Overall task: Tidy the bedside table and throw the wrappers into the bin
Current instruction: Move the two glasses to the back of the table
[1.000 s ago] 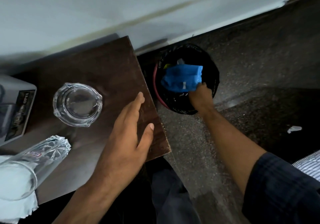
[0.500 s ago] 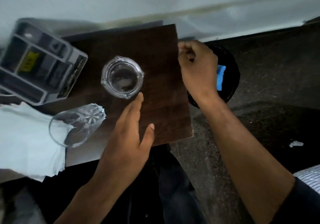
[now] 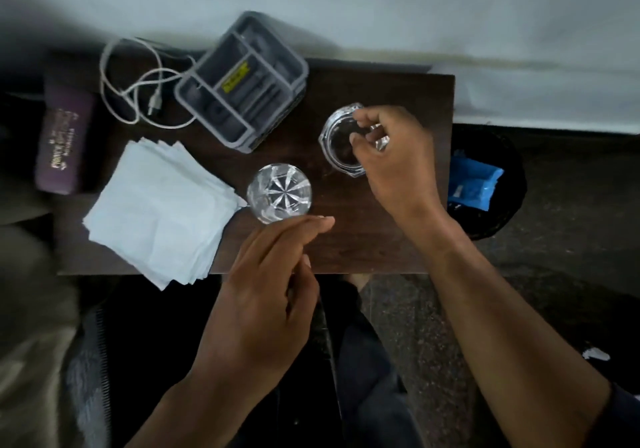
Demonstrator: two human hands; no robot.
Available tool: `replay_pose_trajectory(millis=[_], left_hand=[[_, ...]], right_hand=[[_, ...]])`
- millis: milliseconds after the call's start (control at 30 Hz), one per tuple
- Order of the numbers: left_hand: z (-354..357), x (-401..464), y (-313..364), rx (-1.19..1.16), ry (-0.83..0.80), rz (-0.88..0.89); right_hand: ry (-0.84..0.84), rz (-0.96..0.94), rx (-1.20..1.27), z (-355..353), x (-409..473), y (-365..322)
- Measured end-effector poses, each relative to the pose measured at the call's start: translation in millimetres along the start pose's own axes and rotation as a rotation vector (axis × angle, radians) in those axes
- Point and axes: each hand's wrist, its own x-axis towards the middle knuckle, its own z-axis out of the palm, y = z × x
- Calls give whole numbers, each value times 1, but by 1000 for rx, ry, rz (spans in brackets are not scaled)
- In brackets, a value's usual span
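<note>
The dark wooden bedside table [image 3: 363,239] fills the middle of the view. A black bin [image 3: 516,170] stands on the floor at its right edge, with a blue wrapper [image 3: 472,184] lying inside. My right hand [image 3: 398,163] is over a glass ashtray [image 3: 337,149] on the table's right half, thumb and fingers closed on its right rim. A cut-glass tumbler [image 3: 278,193] stands upright near the table's middle. My left hand [image 3: 263,291] hovers just in front of the tumbler, fingers loosely apart, holding nothing.
A stack of white tissues [image 3: 159,212] overhangs the table's front left. Behind it lie a grey plastic organiser [image 3: 242,83], a white cable [image 3: 138,76] and a purple case [image 3: 59,149]. A small white scrap [image 3: 595,354] lies on the floor at the right.
My right hand let the blue wrapper go in the bin, came back over the table and closed on the ashtray. My view swung left, bringing the tissues, cable and case into sight.
</note>
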Motion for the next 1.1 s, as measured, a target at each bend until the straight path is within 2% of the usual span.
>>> replay_pose_trajectory(millis=[167, 233, 333, 433, 633, 933, 1100], left_hand=[[-21, -7, -11, -54, 54, -68], [-26, -11, -15, -70, 46, -74], [-28, -18, -20, -77, 38, -103], [-29, -18, -25, -74, 59, -116], [-31, -8, -22, -53, 112, -114], [-29, 13, -14, 34, 93, -17], [-24, 24, -18, -16, 220, -5]], right_hand=[[-22, 9, -54, 8, 4, -9], [-56, 18, -182, 10, 7, -4], [-193, 64, -446, 14, 9, 5], [-307, 104, -556, 23, 12, 9], [-211, 71, -540, 31, 18, 16], [-120, 77, -462, 21, 22, 24], [-23, 145, -462, -4, 50, 36]])
